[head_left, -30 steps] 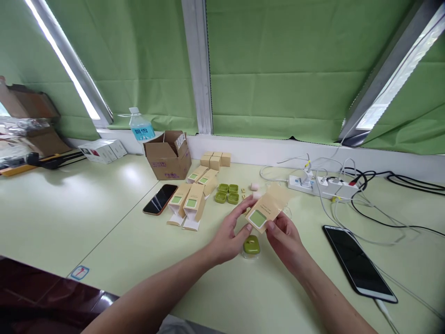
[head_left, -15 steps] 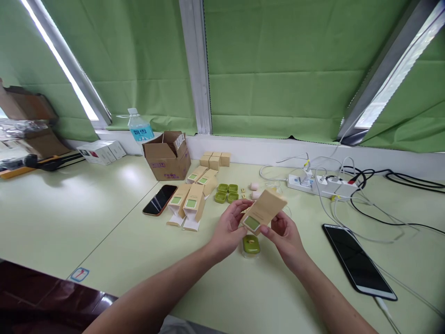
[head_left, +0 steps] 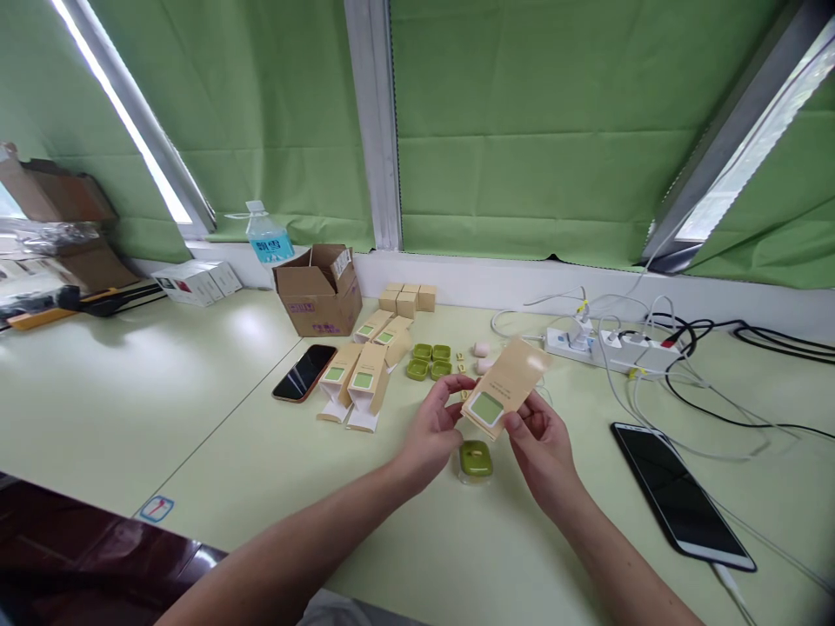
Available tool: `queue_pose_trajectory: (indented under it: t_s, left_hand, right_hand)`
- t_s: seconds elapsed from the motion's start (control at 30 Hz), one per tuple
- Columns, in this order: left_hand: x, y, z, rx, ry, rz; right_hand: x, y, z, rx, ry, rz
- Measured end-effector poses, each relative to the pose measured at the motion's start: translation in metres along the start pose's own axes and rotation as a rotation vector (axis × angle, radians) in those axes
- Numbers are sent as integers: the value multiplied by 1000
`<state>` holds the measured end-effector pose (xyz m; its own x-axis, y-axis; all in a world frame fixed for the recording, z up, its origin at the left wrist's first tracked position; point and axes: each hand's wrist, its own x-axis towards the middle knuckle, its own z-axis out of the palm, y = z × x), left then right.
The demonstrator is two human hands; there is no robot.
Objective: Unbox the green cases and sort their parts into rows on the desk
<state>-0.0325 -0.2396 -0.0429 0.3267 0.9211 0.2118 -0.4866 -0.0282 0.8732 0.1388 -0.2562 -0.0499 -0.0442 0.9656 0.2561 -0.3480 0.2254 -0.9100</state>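
Observation:
My right hand (head_left: 544,443) grips a tan paper carton (head_left: 512,382) by its lower right edge, thumb on the front face. The carton looks thin and flat, is tilted, and bears a green rounded square near its lower end. My left hand (head_left: 430,439) is at the carton's left side, fingers curved and apart, without a grip on it; whether a fingertip touches it I cannot tell. Below the carton, a green earphone-style case (head_left: 476,458) sits on a clear plastic piece on the table. Beyond my left hand are several small green trays (head_left: 430,361).
Open tan cartons (head_left: 366,382) stand left, by a phone (head_left: 305,372). Behind them are a brown cardboard box (head_left: 319,296), small plain boxes (head_left: 408,298) and a bottle (head_left: 269,239). Pink pieces (head_left: 481,349) lie ahead. Rightward are a power strip (head_left: 610,348), cables and another phone (head_left: 682,496).
My left fingers have come away from the carton's lower left. The carton, held in my right hand, has turned more face-on and looks flatter. The view has shifted slightly.

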Motion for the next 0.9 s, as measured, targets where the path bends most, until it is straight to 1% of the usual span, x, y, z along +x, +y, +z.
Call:
queue_pose_trajectory:
  t_s: [0.1, 0.23, 0.4, 0.53, 0.67, 0.8, 0.9]
  left_hand:
    - [-3, -2, -1, 2, -48, 34]
    - [-3, -3, -1, 50, -45, 54]
    - [-2, -3, -2, 33, -57, 36]
    - [-2, -1, 0, 29, -23, 12]
    - [-1, 1, 3, 25, 7, -25]
    - [-3, 2, 3, 14, -63, 1]
    - [-6, 1, 2, 72, -96, 32]
  right_hand:
    - [2, 1, -2, 47, -7, 29]
    - [3, 2, -2, 58, -14, 51]
    - [1, 0, 1, 59, -6, 59]
    - [0, 0, 5, 56, 2, 71]
    - [1, 0, 5, 66, 53, 75]
    - [4, -1, 1, 77, 48, 108]
    - [5, -1, 1, 99, 23, 118]
